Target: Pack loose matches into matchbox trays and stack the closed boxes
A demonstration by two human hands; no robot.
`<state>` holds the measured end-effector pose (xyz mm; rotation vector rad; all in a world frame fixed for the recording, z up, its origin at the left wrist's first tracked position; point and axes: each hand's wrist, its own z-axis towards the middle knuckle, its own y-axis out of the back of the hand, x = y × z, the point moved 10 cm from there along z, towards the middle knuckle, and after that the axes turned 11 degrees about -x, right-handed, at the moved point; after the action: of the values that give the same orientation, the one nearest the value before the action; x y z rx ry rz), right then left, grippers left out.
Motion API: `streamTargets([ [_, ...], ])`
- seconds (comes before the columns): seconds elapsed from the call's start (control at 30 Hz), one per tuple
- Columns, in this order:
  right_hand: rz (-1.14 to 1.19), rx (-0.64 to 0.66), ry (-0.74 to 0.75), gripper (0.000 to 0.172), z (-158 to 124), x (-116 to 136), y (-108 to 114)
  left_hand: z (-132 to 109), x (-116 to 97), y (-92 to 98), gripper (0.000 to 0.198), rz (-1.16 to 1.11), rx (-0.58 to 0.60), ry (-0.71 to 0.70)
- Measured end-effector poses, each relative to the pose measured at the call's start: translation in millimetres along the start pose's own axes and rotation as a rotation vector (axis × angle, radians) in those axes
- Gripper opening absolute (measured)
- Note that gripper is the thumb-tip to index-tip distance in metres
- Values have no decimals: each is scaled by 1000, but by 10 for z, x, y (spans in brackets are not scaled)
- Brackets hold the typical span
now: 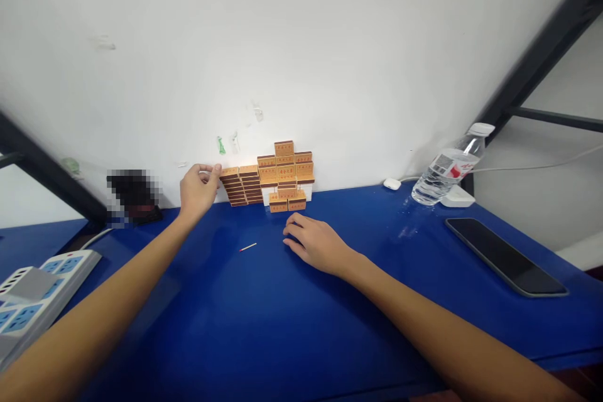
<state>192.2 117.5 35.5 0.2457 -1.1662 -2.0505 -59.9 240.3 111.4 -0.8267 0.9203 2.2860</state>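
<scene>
My left hand (200, 190) is at the upper left edge of a double stack of matchboxes (242, 187), its thumb tip at the top box. Its fingers are loosely bent, with nothing visible between them. Beside that stack, more matchboxes form a stepped structure (285, 171) against the wall, a single box at its peak and white pieces low on both sides. My right hand (316, 242) rests on the blue table just in front of the structure's lowest boxes. Its fingers are slightly curled and apart, holding nothing. A single match (247, 247) with a red head lies between my hands.
A power strip (51, 286) lies at the left, near a blurred dark object (134, 195). On the right are a tilted water bottle (447, 166), a black phone (506, 254), a small white case (392, 184) and a white charger (456, 198). The wall (301, 63) borders the table.
</scene>
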Motion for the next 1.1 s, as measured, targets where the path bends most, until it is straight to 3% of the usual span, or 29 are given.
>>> streamTargets([
  [0.07,-2,1,-1,16,2,-18,0,-108,-79,113,31,50,-52,-107],
  [0.17,1,5,4,16,3,-30,-9,-235,-188,170,28,93,-15,-259],
  [0.27,4,8,18,14,3,-15,-39,-198,-260,181,28,140,14,-350],
  [0.43,2,24,34,15,16,11,-81,-23,-310,91,33,208,21,-381],
  [0.6,-20,59,38,15,27,10,-96,-39,-335,-23,29,212,35,-397],
  [0.87,-59,75,49,16,31,28,-122,-21,-375,63,31,231,-35,-455],
  [1.0,-70,76,61,16,24,41,-122,-140,-388,167,30,238,-65,-495],
  [1.1,-78,80,66,15,19,60,-127,-357,-376,111,30,223,32,-534],
])
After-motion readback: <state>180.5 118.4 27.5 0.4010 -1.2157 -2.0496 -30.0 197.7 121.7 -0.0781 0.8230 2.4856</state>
